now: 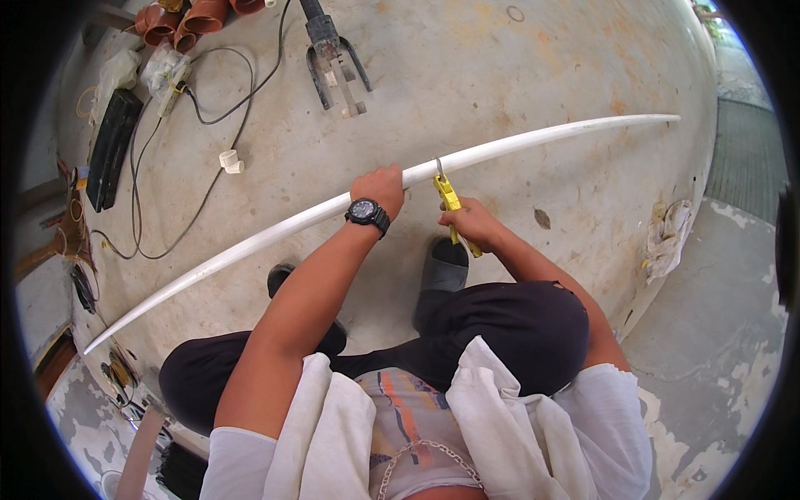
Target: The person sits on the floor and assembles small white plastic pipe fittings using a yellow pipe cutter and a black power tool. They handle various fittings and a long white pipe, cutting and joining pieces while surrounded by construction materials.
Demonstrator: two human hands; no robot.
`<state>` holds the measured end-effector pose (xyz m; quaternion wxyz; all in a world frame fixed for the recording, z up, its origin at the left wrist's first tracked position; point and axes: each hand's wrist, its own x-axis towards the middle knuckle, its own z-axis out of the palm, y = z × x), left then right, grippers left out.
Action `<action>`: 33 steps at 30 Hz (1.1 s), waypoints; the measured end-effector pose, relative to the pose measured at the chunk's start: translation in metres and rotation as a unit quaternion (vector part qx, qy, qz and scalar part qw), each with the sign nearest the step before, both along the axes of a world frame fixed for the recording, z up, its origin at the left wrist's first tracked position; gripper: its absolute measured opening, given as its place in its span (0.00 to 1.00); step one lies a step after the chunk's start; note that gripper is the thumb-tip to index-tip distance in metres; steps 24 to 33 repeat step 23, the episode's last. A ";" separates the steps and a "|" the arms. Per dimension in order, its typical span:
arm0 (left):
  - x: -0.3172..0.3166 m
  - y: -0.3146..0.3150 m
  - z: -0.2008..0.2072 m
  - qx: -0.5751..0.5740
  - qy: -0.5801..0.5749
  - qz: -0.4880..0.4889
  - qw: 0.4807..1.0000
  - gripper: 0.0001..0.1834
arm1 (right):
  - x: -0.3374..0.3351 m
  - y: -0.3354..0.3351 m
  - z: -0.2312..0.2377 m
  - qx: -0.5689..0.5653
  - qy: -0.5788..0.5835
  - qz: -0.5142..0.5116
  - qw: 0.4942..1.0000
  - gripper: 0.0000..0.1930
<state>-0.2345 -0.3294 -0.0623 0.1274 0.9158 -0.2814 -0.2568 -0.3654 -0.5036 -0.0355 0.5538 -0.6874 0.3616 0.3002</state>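
Note:
A long white plastic pipe (554, 136) stretches across the concrete floor in front of me, from lower left to upper right. My left hand (382, 190), with a black watch on its wrist, is closed around the pipe near its middle. Just right of it, a yellow-handled pipe cutter (447, 192) has its jaw around the pipe. My right hand (473, 223) grips the cutter's handles below the pipe. The lower part of the handles shows beneath the fingers.
A black forked metal stand (336, 62) is beyond the pipe. To the left lie a white pipe fitting (232, 162), a dark cable (202, 208), and a long black case (114, 150). Orange-brown pipes (200, 18) are at the far left. Crumpled plastic (669, 237) lies at right.

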 end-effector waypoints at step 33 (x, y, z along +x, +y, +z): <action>0.029 -0.006 0.022 0.056 0.078 -0.066 0.993 0.17 | -0.009 0.001 -0.022 -0.055 -0.074 0.051 0.994 0.17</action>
